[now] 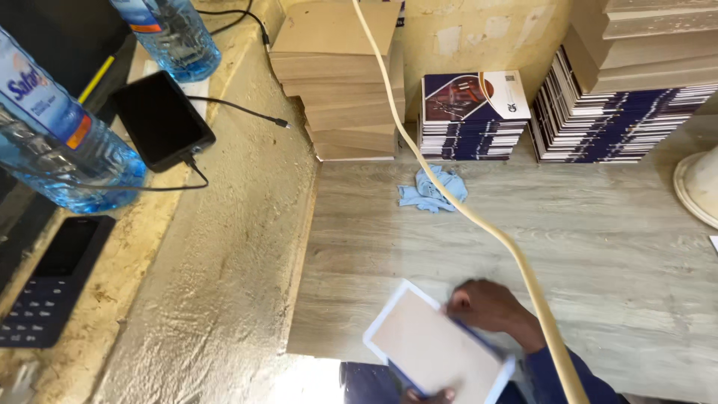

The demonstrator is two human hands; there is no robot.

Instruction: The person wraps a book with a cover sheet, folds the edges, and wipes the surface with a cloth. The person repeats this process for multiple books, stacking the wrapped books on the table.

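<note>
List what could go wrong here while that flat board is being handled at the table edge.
1. The cream hose hangs right beside the right hand; a lift of the white-edged board may snag it.
2. The board overhangs the table edge, gripped only at its edges, left hand barely visible; it might slip off.
3. The water bottle stands against a charging phone; a knock could wet it.

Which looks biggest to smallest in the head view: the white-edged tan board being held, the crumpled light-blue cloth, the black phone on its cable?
1. White-edged tan board, clearly largest.
2. Black phone on its cable.
3. Crumpled light-blue cloth, smallest.
The phone lies on a raised ledge nearer the camera, so its lead over the cloth is unsure.
</note>
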